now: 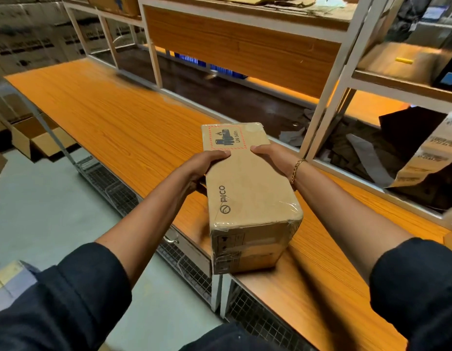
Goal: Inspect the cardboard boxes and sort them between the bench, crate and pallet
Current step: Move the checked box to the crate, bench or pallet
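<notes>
A long brown cardboard box, wrapped in clear film, carries a black PICO mark and a red-bordered battery label reading UN 3481. It sits over the near edge of the orange wooden bench; I cannot tell whether it rests on the bench or is lifted slightly. My left hand grips its left side, thumb on top. My right hand grips the right side, with a gold bracelet at the wrist. No crate or pallet is identifiable.
White metal shelf posts rise from the bench's far side. Torn cardboard and black wrapping lie at the right. An open carton stands on the floor at left. Wire mesh runs under the bench.
</notes>
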`<move>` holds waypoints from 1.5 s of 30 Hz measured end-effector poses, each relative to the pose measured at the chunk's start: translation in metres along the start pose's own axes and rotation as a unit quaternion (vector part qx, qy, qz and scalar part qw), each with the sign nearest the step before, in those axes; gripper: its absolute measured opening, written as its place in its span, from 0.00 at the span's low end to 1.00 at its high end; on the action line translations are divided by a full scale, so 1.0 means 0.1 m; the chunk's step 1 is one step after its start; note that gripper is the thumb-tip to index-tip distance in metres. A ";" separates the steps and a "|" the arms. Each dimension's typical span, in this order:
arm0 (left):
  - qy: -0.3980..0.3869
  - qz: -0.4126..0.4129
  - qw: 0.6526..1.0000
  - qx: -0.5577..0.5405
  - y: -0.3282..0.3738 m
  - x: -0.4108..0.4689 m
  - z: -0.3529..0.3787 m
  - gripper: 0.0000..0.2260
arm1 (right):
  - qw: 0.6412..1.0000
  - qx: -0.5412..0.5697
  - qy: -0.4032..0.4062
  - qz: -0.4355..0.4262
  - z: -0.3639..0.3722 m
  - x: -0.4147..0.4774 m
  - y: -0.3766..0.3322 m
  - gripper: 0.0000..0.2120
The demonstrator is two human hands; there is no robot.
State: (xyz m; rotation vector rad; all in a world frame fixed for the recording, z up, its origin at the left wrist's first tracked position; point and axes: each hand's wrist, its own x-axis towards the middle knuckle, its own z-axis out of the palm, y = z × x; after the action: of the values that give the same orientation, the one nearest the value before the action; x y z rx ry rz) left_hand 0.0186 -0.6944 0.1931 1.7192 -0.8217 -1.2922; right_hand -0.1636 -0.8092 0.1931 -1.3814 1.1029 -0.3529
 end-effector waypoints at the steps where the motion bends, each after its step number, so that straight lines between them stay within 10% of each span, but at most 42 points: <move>1: 0.005 0.016 1.000 0.007 0.02 -0.03 0.01 0.23 | 1.000 0.001 0.007 -0.012 -0.01 -0.02 0.00 0.20; 4: 0.024 0.103 0.993 0.044 0.07 -0.09 -0.04 0.19 | 0.994 0.005 0.063 -0.094 -0.02 -0.15 -0.05 0.20; 8: 0.048 0.227 0.971 -0.051 0.08 -0.38 -0.06 0.39 | 0.974 0.058 0.095 -0.199 -0.07 -0.58 -0.11 0.35; 15: 0.075 0.179 0.976 -0.102 -0.18 -0.82 0.25 0.18 | 0.982 0.063 0.058 -0.169 0.05 -1.12 0.19 0.23; 23: 0.118 0.252 0.960 -0.037 -0.76 -0.86 0.41 0.42 | 0.972 0.083 0.089 -0.199 0.13 -1.22 0.78 0.34; 29: 0.162 0.245 0.955 0.047 -0.70 -0.92 0.51 0.35 | 0.967 0.038 0.147 -0.205 0.24 -1.18 0.77 0.29; 36: 0.160 0.224 0.958 0.078 -0.78 -0.89 0.40 0.49 | 0.968 -0.007 0.169 -0.184 0.23 -1.20 0.86 0.49; 42: 0.190 0.229 0.950 0.098 -0.74 -0.88 0.57 0.38 | 0.964 -0.028 0.179 -0.192 0.32 -1.17 0.91 0.20; 45: 0.125 0.188 0.970 0.089 -1.04 -0.89 0.50 0.43 | 0.974 -0.068 0.139 -0.165 0.32 -1.20 1.20 0.35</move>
State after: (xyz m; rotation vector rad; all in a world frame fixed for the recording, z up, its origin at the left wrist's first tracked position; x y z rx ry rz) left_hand -0.0498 -0.5813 0.1323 1.7147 -1.0750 -0.7497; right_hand -0.2444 -0.6705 0.1299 -1.6778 1.1387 -0.7428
